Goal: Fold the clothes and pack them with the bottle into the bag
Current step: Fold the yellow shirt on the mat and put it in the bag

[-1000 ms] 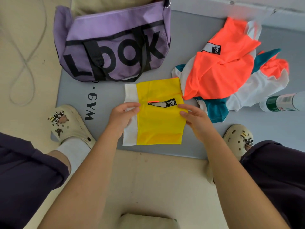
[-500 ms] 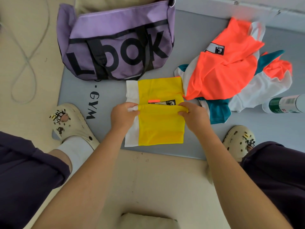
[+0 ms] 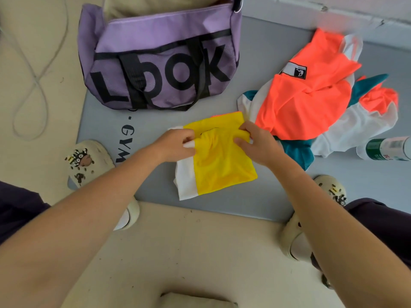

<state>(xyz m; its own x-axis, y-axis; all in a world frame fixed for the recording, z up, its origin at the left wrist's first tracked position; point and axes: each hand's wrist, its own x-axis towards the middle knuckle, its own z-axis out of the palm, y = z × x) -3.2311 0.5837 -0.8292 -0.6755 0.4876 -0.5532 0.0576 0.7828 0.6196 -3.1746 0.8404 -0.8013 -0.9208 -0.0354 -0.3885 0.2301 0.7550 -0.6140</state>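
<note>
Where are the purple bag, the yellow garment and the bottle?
purple bag (image 3: 160,70): head view, front panel with black letters.
yellow garment (image 3: 224,165): head view, bare yellow cloth below the hands.
bottle (image 3: 387,150): head view, its label.

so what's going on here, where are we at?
A person is folding the yellow and white garment on the grey mat. The left hand and the right hand both grip bunched fabric near its far edge. The orange, white and teal clothes lie in an unfolded heap to the right, the bottle beside them. The purple bag holds neither yet.
</note>
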